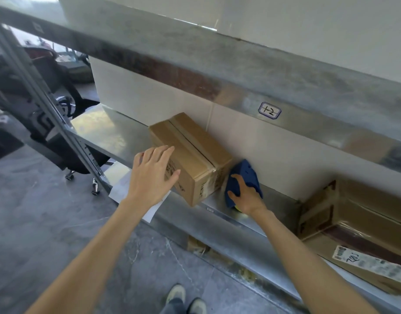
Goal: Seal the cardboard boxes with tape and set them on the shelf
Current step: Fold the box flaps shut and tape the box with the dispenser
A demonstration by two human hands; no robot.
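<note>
A taped brown cardboard box (190,152) lies on the metal shelf (118,134), turned at an angle, its near corner jutting over the shelf's front edge. My left hand (153,172) hovers flat and open at the box's left side, fingers spread, touching or just off it. My right hand (245,193) grips a blue tape dispenser (242,175) that stands on the shelf just right of the box. A second, larger taped box (358,225) with a paper label lies on the shelf at the far right.
The upper shelf beam (217,71) runs across above, with a label reading 1-2. White cartons stand behind the box. A slanted shelf post (47,105), an office chair (59,141) and white paper (124,186) are at left. Grey floor and my shoes lie below.
</note>
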